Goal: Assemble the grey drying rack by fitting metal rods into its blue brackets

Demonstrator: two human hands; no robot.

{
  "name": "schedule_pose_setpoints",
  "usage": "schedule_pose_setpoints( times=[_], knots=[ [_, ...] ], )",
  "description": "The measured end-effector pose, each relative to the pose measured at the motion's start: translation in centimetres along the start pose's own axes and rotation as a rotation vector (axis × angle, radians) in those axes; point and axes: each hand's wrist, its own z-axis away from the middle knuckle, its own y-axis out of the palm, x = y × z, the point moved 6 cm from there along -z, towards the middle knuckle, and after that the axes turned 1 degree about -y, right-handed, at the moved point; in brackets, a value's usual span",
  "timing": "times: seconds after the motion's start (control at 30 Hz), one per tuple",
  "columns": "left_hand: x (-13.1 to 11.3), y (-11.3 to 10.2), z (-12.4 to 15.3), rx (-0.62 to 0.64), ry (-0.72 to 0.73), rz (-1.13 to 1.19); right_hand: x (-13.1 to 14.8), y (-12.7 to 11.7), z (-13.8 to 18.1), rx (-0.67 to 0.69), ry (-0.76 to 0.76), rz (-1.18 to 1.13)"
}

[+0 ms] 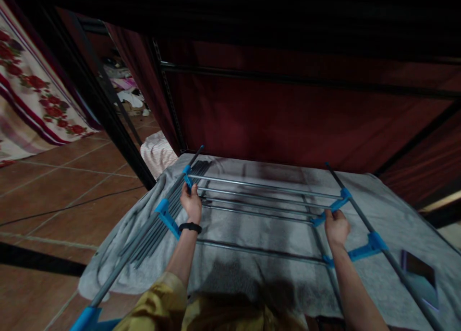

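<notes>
A metal rack frame (pixel 259 187) with grey rods and blue plastic connectors lies over a grey blanket (pixel 360 273). My left hand (pixel 191 202), with a black band on its wrist, is closed around the rods at the blue connector (pixel 187 176) on the frame's left side. My right hand (pixel 336 226) is closed on the blue connector bar (pixel 333 207) at the frame's right side. Long grey poles (pixel 144 237) run along the left and right edges, with more blue connectors on them.
A dark red fabric wall (pixel 288 115) with black metal struts stands behind the blanket. A phone (pixel 419 276) lies on the blanket at the right. Brown tiled floor (pixel 54 187) spreads to the left, with a flowered cloth (pixel 32 86) and a striped bundle (pixel 158 153).
</notes>
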Motion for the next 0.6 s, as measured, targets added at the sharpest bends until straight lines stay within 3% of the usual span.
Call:
schedule_pose_setpoints(
  times=[0.37,0.5,0.6],
  knots=[
    [-2.9,0.1,0.4,-0.016,0.037,-0.001,-0.1,0.0,-0.1,0.022,0.021,-0.057],
    [-3.2,0.1,0.3,0.08,0.09,-0.07,0.9,-0.6,0.3,0.046,0.063,-0.088],
    [-3.7,1.1,-0.1,0.181,0.221,-0.093,1.8,-0.9,0.6,0.069,0.093,-0.147]
  ],
)
